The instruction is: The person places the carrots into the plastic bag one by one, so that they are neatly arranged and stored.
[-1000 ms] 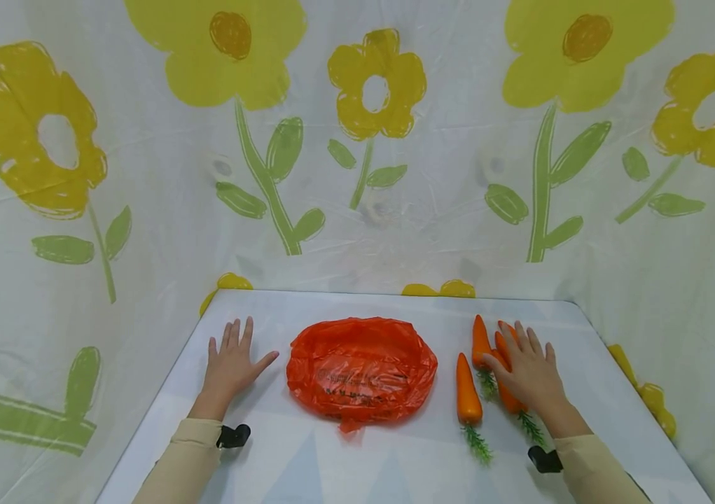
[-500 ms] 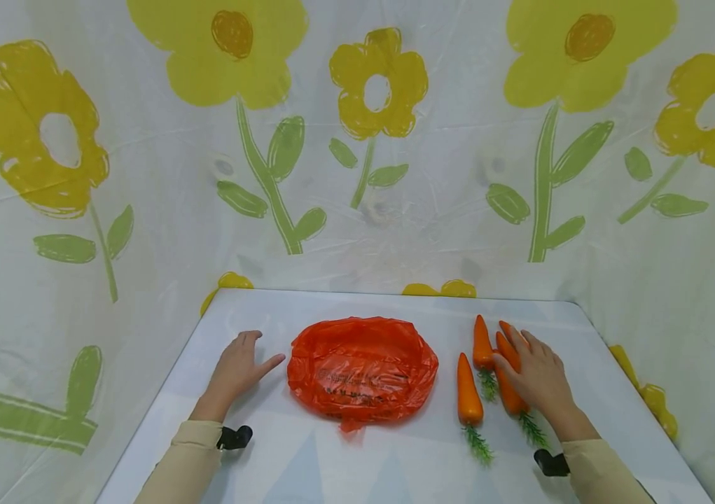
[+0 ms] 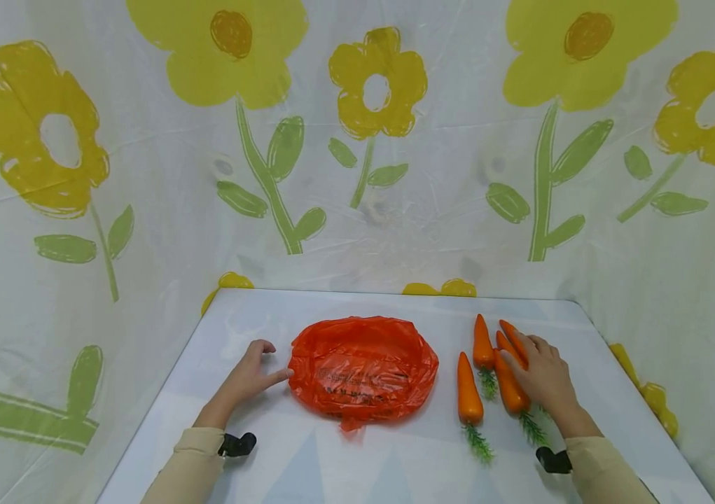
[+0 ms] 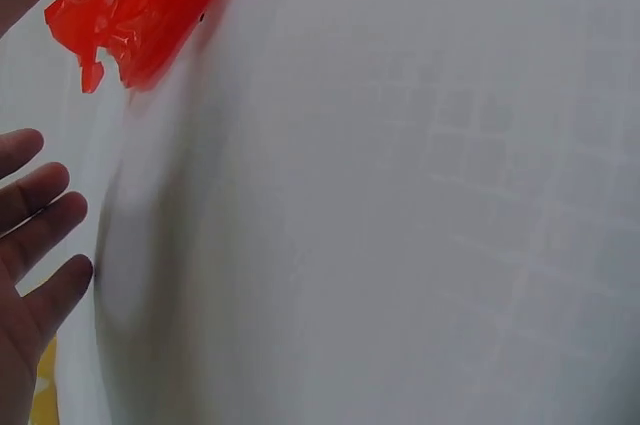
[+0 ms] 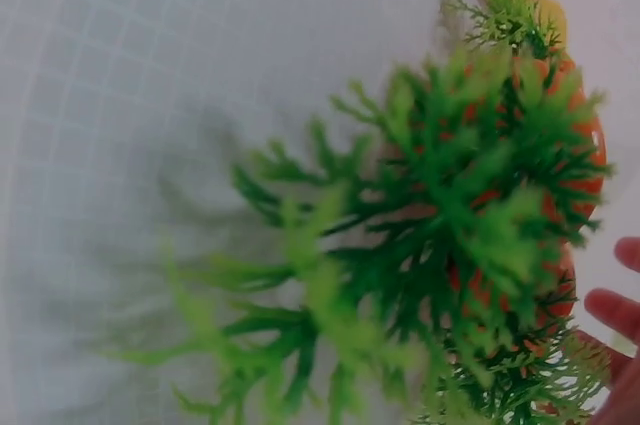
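Note:
A crumpled red plastic bag (image 3: 363, 371) with dark printing lies in the middle of the white table. My left hand (image 3: 248, 378) is just left of it, fingers loosely bent and thumb tip right at the bag's left edge. In the left wrist view, the fingers (image 4: 45, 220) are spread below the bag (image 4: 150, 10). On the right, my right hand (image 3: 546, 378) reaches over several orange carrots (image 3: 511, 388) with green tops, its fingers bent over the rightmost ones and partly hiding them. Green leaves (image 5: 440, 205) fill much of the right wrist view, fingers (image 5: 615, 313) beside them.
Two carrots lie apart from the hand: one nearer the front (image 3: 470, 399) and one farther back (image 3: 482, 343). A white cloth (image 3: 433, 210) printed with yellow flowers hangs behind the table (image 3: 389, 462) and along its sides. Black wrist mounts (image 3: 239, 444) sit on both sleeves.
My left hand has moved right toward the bag, its straight, spread fingers now bending. The right hand's spread fingers have bent and drawn together over the carrots. Bag and carrots stay in place.

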